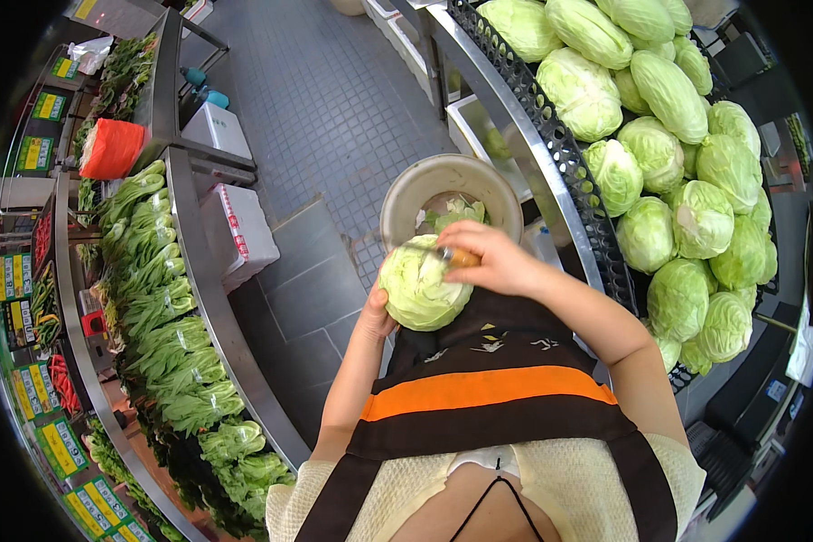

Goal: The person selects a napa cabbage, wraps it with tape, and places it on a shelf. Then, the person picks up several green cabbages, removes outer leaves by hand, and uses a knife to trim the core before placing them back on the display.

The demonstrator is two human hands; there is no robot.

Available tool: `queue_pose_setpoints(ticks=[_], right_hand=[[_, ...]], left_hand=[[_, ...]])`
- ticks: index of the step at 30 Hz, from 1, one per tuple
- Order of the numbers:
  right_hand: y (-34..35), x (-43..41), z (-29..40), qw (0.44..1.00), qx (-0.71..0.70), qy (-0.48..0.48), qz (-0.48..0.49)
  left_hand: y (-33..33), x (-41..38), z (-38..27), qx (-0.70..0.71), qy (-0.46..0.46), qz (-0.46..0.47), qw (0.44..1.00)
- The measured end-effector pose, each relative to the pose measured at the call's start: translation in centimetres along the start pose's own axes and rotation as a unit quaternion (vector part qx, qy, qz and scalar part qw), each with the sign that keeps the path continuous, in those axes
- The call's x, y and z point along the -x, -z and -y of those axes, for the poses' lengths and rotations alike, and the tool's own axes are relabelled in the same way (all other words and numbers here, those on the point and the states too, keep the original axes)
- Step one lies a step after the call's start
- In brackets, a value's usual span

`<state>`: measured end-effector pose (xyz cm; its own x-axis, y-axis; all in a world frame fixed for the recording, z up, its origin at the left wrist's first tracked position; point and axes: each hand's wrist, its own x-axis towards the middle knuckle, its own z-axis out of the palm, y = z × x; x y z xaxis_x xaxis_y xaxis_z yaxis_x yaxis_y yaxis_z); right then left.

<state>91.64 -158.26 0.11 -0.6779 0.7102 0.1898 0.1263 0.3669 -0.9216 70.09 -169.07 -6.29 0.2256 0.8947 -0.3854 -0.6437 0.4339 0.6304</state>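
Observation:
A round green cabbage (425,288) is held in front of my apron, supported on its left side by my left hand (378,310). My right hand (491,254) grips a knife by its wooden handle (462,257). The blade is blurred and lies at the top of the cabbage; I cannot tell how deep it sits. Just beyond, a large pale bin (406,183) stands on the floor with loose cabbage leaves (459,213) inside. My right hand hides part of the bin's near rim.
On the right, a black perforated crate (569,156) behind a metal rail holds many cabbages (650,154). Bundled leafy greens (176,345) line a metal-edged shelf on the left. White foam boxes (240,230) stand below it, beside the tiled floor (325,88).

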Motion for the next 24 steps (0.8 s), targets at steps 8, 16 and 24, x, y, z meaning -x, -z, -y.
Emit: queue_pose_setpoints(ticks=[8, 16, 24], right_hand=[[-0.7, 0.9, 0.9, 0.998, 0.053, -0.037, 0.001], [-0.5, -1.3, 0.2, 0.999, 0.029, -0.033, 0.031], [0.0, -1.9, -5.6, 0.978, 0.009, -0.18, -0.106]], left_hand=[[-0.7, 0.2, 0.4, -0.013, 0.012, -0.051, 0.999], [-0.8, 0.0, -0.1, 0.021, 0.018, -0.057, 0.998], [-0.6, -0.4, 1.8, 0.114, -0.04, -0.151, 0.981]])
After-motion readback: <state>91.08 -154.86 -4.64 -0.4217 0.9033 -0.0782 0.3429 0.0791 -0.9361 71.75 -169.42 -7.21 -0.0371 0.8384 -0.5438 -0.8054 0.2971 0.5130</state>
